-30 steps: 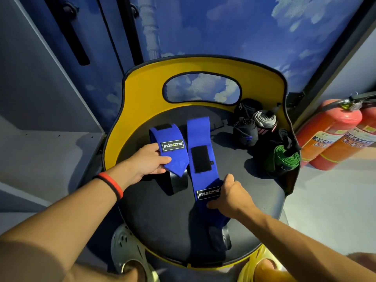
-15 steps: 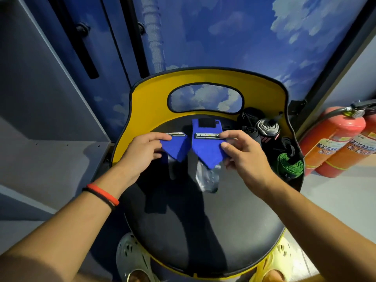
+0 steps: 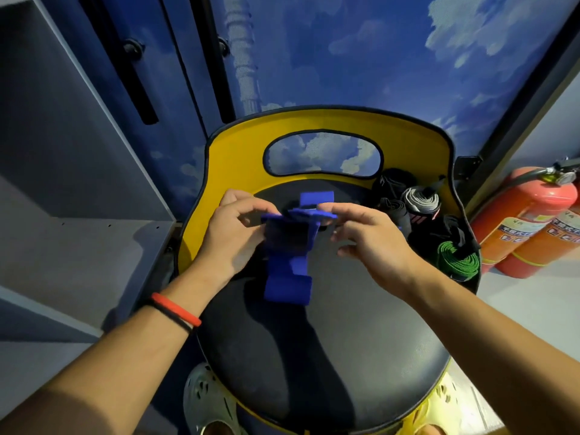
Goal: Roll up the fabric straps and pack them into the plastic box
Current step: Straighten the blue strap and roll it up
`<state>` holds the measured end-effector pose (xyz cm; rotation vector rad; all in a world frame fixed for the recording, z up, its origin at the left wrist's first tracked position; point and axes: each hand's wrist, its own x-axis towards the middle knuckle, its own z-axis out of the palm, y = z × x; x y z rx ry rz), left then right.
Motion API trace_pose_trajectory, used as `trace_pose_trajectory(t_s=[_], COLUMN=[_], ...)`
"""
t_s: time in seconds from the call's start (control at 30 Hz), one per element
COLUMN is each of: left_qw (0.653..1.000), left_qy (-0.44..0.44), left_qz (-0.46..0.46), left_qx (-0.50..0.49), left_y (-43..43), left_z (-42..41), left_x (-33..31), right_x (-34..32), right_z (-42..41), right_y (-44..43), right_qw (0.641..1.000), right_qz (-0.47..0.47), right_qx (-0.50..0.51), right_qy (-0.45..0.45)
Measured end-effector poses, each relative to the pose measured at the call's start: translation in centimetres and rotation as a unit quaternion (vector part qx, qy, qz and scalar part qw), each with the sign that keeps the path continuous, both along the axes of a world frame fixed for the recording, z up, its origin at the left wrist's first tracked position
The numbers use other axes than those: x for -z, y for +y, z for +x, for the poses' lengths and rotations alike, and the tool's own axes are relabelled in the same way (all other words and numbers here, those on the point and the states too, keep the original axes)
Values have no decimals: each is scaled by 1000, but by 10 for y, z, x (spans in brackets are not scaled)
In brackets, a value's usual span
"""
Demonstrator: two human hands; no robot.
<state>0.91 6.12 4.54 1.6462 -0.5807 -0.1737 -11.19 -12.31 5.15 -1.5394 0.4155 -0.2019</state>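
Note:
Two blue fabric straps (image 3: 288, 265) hang in the air above the black seat (image 3: 345, 340) of a yellow-backed chair. My left hand (image 3: 232, 233) pinches their upper edge on the left, and my right hand (image 3: 370, 237) pinches it on the right. The straps droop below my fingers, and a short blue end sticks up behind them. At the seat's back right lie rolled straps: a black one (image 3: 397, 211), a grey-and-white one (image 3: 420, 202) and a green one (image 3: 455, 259). No plastic box is visible.
The yellow chair back (image 3: 238, 146) with an oval cutout rises behind the seat. Two red fire extinguishers (image 3: 527, 221) stand on the floor at the right. A grey shelf (image 3: 78, 246) is at the left. My feet in clogs show below the seat's front edge.
Both hands have lifted the blue straps off the seat and brought them together at chest height; the straps now hang side by side from my fingers.

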Motion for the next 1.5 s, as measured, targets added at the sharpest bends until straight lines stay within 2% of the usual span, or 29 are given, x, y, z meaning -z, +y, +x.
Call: trace_pose_trajectory(t_s=[0.13, 0.2, 0.27, 0.4, 0.57, 0.7, 0.87, 1.2, 1.4, 1.5], left_qw=[996, 996, 993, 982, 969, 975, 984, 990, 992, 992], left_qy=[68, 90, 114, 178, 242, 212, 158, 96, 83, 82], left_qz=[-35, -2, 15, 58, 46, 69, 65, 24, 37, 41], left_qx=[40, 30, 20, 2, 13, -23, -57, -104, -87, -88], left_y=[-8, -13, -18, -31, -45, -49, -49, -64, -72, -74], left_z=[-2, -8, -12, -17, -22, -27, -34, -49, -53, -59], left_x=[3, 5, 7, 9, 18, 19, 14, 5, 2, 3], right_x=[7, 9, 10, 17, 9, 1, -1, 1, 10, 10], right_z=[-5, -4, -3, 0, 1, -3, -4, -1, 0, 1], right_y=[1, 1, 2, 8, 12, 15, 7, 6, 12, 21], right_qw=[975, 964, 962, 980, 995, 997, 1000, 997, 993, 996], right_qz=[-215, -264, -272, -194, -85, -66, 31, 60, 88, 59], right_qx=[-50, -21, -11, -33, 51, 31, 3, 41, 78, 59], right_qy=[-28, -32, -30, -8, -21, -9, 6, 16, 2, 8])
